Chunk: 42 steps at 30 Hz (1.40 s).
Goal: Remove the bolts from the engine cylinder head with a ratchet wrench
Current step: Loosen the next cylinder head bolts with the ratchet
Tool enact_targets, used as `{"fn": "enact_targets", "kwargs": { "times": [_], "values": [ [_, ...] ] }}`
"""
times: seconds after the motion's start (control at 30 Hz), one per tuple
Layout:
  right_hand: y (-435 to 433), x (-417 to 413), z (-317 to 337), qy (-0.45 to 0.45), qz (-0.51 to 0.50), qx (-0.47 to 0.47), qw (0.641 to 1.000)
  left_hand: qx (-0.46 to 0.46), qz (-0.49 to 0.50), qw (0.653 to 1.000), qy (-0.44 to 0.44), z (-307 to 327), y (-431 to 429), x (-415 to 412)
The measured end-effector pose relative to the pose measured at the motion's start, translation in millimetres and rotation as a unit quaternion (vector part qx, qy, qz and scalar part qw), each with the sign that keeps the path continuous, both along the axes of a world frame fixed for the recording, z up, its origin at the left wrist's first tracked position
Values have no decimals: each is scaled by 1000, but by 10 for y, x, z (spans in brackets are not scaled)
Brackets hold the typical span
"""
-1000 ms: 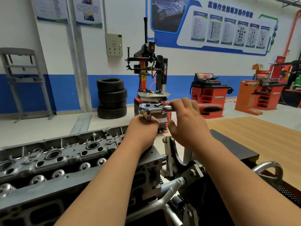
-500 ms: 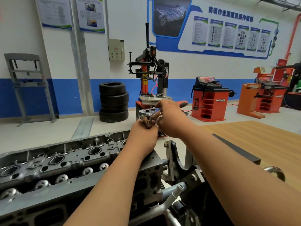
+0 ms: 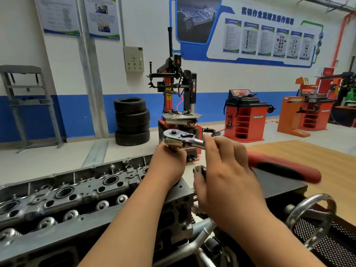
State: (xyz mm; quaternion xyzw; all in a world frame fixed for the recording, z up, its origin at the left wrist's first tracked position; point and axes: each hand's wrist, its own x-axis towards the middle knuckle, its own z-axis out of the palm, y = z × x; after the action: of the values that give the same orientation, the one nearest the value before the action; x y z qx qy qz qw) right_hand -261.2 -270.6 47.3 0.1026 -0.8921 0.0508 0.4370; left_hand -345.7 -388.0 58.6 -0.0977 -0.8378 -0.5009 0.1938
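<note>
The grey engine cylinder head [image 3: 77, 193] lies across the lower left on its stand. At its right end my left hand [image 3: 167, 166] grips the socket stem under the chrome ratchet head [image 3: 177, 138]; the bolt below is hidden by that hand. The ratchet wrench runs to the right, ending in a blurred red and black handle [image 3: 285, 168]. My right hand [image 3: 227, 174] lies against the chrome shank between head and handle, its back towards me and its fingers nearly straight.
A steel handwheel [image 3: 312, 214] and a black mesh tray [image 3: 327, 243] sit at the lower right by the engine stand. A wooden table [image 3: 312, 153] is behind them. Beyond stand a tyre changer [image 3: 177, 97], stacked tyres [image 3: 132, 120] and a red balancer [image 3: 244, 116].
The wrench handle has swung round to the right and towards me. My right hand moved from the ratchet head down along the shank. My left hand stayed on the socket stem.
</note>
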Motion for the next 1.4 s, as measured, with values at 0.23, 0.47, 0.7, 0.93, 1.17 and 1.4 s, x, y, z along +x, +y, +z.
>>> {"fn": "enact_targets", "kwargs": {
  "times": [0.23, 0.47, 0.7, 0.93, 1.17, 1.4],
  "values": [
    [60, -1178, 329, -163, 149, -125, 967, 129, -24, 991, -26, -15, -30, -4],
    [-245, -1537, 349, -284, 280, -84, 913, 105, 4, 992, -70, 24, -45, 38],
    [79, -999, 299, -197, 119, -116, 966, 106, -7, 992, -65, 13, 34, -13],
    [137, 257, 25, -78, 4, -27, 997, -6, 7, 999, 36, 17, 34, -7],
    [269, -642, 289, -163, 21, -125, 978, 43, 16, 998, -30, 1, -25, -16],
    [-230, -1521, 527, -297, 226, -138, 917, 129, 8, 990, -63, -20, -36, -1]
  ]
}}
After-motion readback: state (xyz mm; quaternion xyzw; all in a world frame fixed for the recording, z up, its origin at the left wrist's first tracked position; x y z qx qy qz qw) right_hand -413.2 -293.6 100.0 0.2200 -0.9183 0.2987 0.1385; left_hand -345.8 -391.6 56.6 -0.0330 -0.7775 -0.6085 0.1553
